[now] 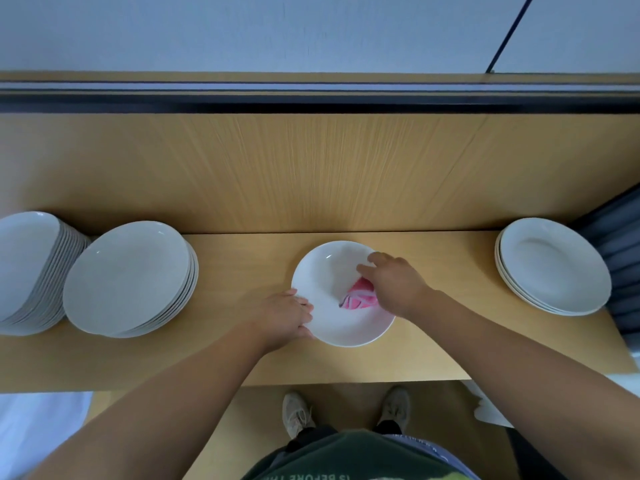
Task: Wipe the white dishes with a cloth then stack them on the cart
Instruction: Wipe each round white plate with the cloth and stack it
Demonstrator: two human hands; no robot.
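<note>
Head view, left hand (287, 315) gripping dish (329, 271) rim, right hand (398, 285) outstretched, pressing pink cloth (358, 298) half hidden beneath it

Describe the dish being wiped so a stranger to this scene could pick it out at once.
On the long wooden table, plate stacks stand at the left end and a short stack at the right. Between them lies one white dish. It alone is unstacked, with a pink cloth pressed into it by the right hand and the left hand gripping its rim.
</note>
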